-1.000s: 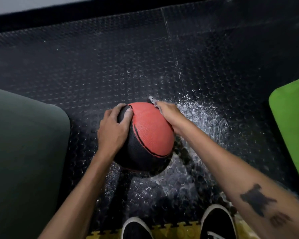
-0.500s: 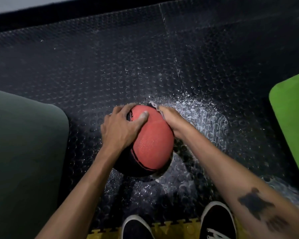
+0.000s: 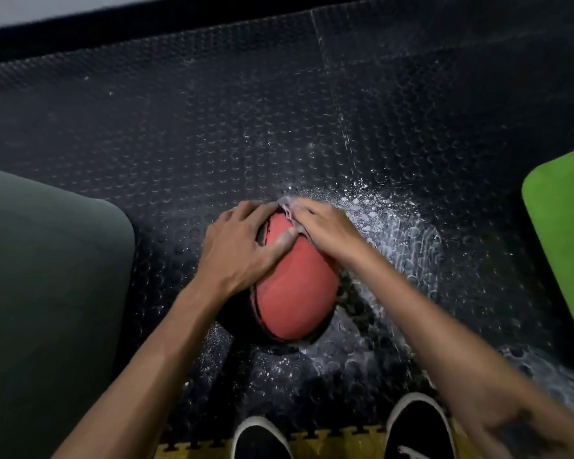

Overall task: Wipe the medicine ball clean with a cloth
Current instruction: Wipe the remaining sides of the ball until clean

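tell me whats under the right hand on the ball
A pale cloth lies under the right hand, pressed on the red medicine ball. Only its crumpled edge shows by the fingertips; the rest is covered.
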